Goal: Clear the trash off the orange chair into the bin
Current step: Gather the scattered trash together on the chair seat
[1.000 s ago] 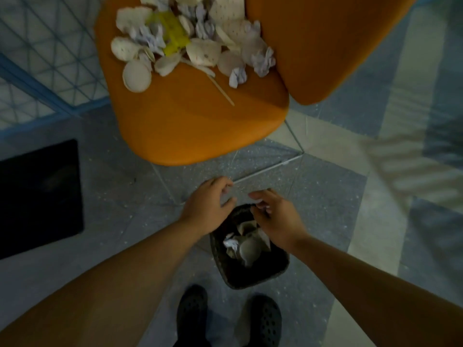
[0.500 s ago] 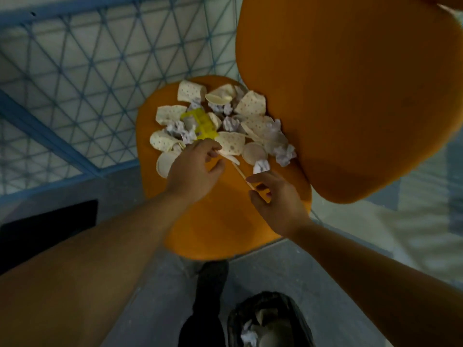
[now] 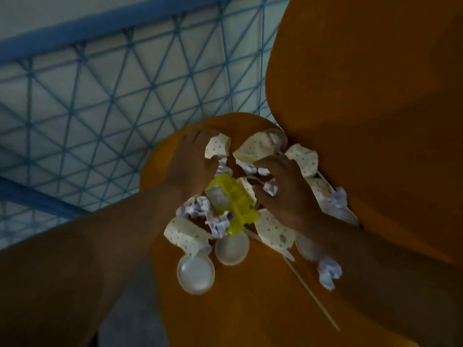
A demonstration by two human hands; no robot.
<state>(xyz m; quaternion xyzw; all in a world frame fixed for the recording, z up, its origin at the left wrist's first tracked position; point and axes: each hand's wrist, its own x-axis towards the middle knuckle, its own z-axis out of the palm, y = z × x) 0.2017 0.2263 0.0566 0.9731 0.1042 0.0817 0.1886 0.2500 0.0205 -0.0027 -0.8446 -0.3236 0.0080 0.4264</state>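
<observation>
Trash heap (image 3: 240, 204) on the seat of the orange chair (image 3: 250, 304): dotted paper cups, crumpled white paper, round lids, a yellow packet (image 3: 231, 204) at centre, a thin stick (image 3: 310, 294) at 5 o'clock. Left hand (image 3: 190, 166), at 10 o'clock, fingers spread flat on the heap. Right hand (image 3: 283, 189), at 2 o'clock, fingers curled over crumpled paper; whether it grips cannot be told.

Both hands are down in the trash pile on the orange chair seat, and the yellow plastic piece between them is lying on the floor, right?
Not quite. Both the left hand and right hand are in the trash pile on the orange chair, but the yellow plastic piece lies on the seat among the crumpled paper, not on the floor. The head view shows it.
</observation>
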